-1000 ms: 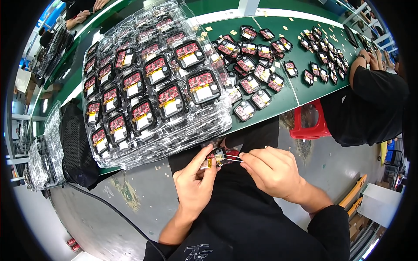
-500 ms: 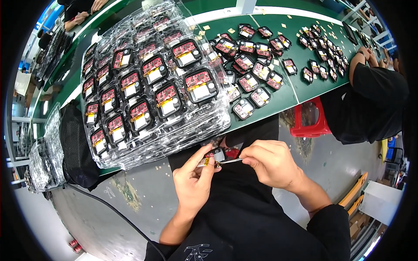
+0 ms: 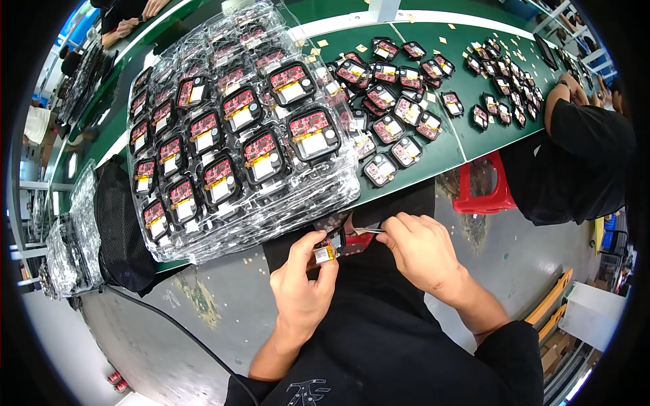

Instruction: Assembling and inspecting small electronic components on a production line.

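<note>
My left hand [image 3: 302, 284] pinches a small black-framed module [image 3: 330, 247] with a red circuit board and a silver cell, held over my lap below the table edge. My right hand [image 3: 421, 249] grips thin metal tweezers [image 3: 369, 231] whose tip points left at the module's top. Just above both hands a stack of clear plastic trays [image 3: 271, 210] overhangs the green table [image 3: 460, 145]; its pockets hold several of the same red-and-black modules [image 3: 311, 132].
Loose modules [image 3: 393, 128] lie on the table right of the trays. Another person in black [image 3: 575, 155] sits at the right beside a red stool [image 3: 484, 193]. More tray stacks [image 3: 71, 250] and a black cable [image 3: 176, 328] are at the left.
Both hands have shifted slightly, and the tweezers have come in closer to the module in my left hand. The trays and loose modules have not moved.
</note>
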Tool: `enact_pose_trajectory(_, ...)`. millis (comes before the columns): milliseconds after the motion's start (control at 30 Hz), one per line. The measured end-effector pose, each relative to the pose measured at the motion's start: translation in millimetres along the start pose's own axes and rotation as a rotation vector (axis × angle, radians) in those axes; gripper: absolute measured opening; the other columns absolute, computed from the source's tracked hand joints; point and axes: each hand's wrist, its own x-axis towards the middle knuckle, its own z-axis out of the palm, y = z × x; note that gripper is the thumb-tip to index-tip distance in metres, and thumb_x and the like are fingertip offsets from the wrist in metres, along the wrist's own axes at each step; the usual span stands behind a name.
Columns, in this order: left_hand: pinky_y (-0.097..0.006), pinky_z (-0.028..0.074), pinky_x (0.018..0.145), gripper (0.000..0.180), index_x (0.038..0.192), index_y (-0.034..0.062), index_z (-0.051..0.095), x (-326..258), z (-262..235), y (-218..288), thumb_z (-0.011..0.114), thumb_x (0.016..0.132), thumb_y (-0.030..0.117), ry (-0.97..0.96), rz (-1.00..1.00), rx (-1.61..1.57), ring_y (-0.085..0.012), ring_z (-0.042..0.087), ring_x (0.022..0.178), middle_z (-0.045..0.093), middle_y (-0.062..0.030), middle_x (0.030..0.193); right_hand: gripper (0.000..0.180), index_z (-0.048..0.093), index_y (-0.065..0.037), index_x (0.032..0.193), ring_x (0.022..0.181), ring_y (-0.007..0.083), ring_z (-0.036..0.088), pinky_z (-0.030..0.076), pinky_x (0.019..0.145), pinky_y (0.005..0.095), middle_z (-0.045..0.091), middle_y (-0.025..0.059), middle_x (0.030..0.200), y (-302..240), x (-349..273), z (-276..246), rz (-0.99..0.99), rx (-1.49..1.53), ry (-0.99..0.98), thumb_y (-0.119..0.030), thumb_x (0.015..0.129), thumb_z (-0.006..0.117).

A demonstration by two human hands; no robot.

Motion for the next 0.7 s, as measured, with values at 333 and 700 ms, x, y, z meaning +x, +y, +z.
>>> enact_pose_trajectory(333,-0.027,0.060,0.071,0.029,0.117,-0.0028,0.072,5.4,2.3,1.7,0.069,0.089,-0.010,-0.012,0.068,0.089,-0.0154,0.076,0.079,0.077,-0.0130,0.090,0.013,0.065,-0.005,0.105,0.074,0.0321,0.071,0.057,0.059,0.0440,0.064,0.0116,0.091,-8.9,1.1,15.6,0.128,-0.039,-0.114,-0.013,0.095,0.069)
enact_pose_trajectory(700,-0.033,0.061,0.065,0.029,0.117,-0.0002,0.072,1.8,8.0,-2.0,0.074,0.089,-0.004,-0.102,0.159,0.199,-0.0241,0.076,0.075,0.076,-0.0178,0.093,0.034,0.066,-0.005,0.121,0.068,0.0260,0.067,0.056,0.058,0.0358,0.063,0.0085,0.091,-22.5,11.7,20.2,-0.153,0.444,0.234,-0.012,0.090,0.077)
